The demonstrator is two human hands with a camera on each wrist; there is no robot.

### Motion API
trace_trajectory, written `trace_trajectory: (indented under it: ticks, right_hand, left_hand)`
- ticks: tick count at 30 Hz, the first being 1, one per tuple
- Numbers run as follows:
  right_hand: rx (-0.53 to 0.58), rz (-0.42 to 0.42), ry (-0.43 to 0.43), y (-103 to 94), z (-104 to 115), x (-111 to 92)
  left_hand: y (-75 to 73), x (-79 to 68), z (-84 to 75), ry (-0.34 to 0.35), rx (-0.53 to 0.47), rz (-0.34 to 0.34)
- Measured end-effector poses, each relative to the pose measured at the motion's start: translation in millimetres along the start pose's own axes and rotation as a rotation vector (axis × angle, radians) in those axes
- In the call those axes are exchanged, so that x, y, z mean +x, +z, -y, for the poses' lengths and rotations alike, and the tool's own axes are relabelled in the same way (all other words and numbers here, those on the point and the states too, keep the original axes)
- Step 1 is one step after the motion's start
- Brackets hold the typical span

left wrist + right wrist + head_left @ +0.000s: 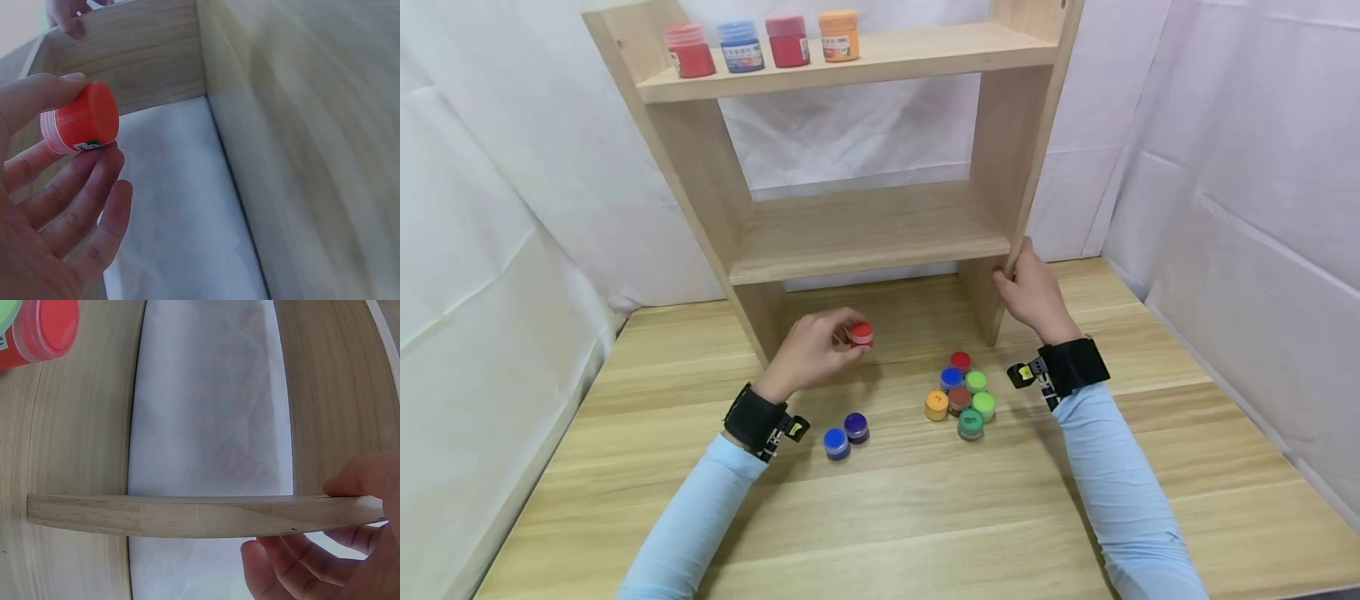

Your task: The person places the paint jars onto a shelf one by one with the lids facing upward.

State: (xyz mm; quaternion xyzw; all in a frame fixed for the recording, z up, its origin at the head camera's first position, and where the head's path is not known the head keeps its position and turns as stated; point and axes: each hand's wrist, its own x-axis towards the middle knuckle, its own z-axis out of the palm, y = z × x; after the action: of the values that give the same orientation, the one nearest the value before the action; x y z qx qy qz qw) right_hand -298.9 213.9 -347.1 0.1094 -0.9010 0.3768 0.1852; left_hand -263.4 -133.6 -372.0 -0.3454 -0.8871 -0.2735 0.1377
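Thumb and fingers of my left hand (817,348) pinch a small red paint jar (861,334) in front of the shelf's lowest opening. In the left wrist view the red jar (87,117) is tilted on its side, with a ribbed band and part of a label showing. My right hand (1034,292) grips the right side panel of the wooden shelf (880,225), just below the middle board. Thumb and fingers lie on opposite faces of that panel (206,515) in the right wrist view.
Red, blue, dark red and orange jars (839,36) line the top board's left half. Two blue-purple jars (837,443) stand on the table (880,517) near my left wrist. Several mixed-colour jars (971,424) cluster nearer my right wrist. White cloth (1247,150) hangs around the table.
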Motion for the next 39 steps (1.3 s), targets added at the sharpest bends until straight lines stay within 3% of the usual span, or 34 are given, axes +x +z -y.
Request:
trace_trajectory:
  ticks: [13,25,33,39]
  right_hand:
    - [0.010,0.008,0.013,-1.6,2.4,1.0]
    - [0.008,0.009,0.015,-0.5,0.8,-0.7]
    - [0.007,0.007,0.029,-0.6,0.1,-2.2]
    - [0.009,0.011,0.024,-0.8,0.6,-1.4]
  left_hand:
    - [-32.7,16.7,-13.1,0.117,0.030,-0.094]
    - [-69.1,34.0,-41.4,0.182,0.020,-0.132]
    - [-93.7,63.5,-62.5,0.294,0.034,-0.247]
    - [-119.3,84.5,-79.9,0.294,0.063,-0.308]
